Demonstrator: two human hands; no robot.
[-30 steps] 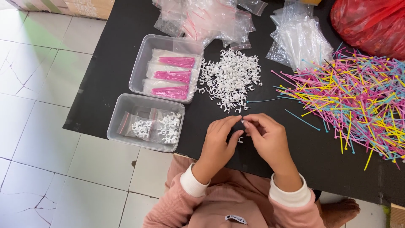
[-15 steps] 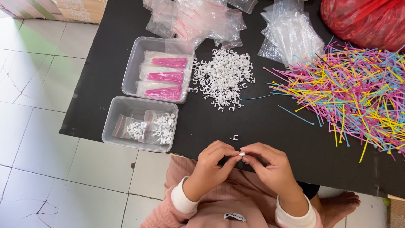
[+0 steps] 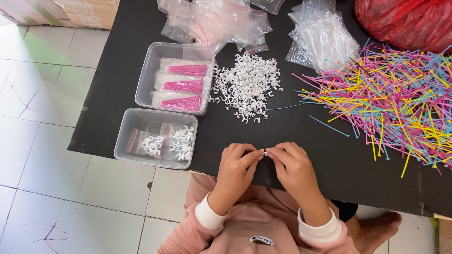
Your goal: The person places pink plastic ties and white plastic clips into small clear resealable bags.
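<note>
My left hand [image 3: 236, 165] and my right hand [image 3: 293, 165] meet at the near edge of the black table [image 3: 117, 94], fingertips pinched together on a small white clip [image 3: 265, 153]. A pile of white clips [image 3: 247, 87] lies on the table just beyond my hands. Left of my hands stands a clear tray [image 3: 126, 136] holding small bags of white clips. Behind it a second clear tray [image 3: 146, 75] holds bags with pink contents.
A heap of coloured cable ties [image 3: 395, 101] spreads over the right of the table. Empty clear plastic bags [image 3: 221, 21] lie at the back, more clear bags [image 3: 320, 40] to their right, and a red sack [image 3: 409, 21] fills the far right corner. White floor tiles [image 3: 42, 117] lie left.
My hands have stayed together at the near table edge, still working a white clip between the fingertips. The view has shifted slightly; the single loose clip seen before my hands is no longer visible.
</note>
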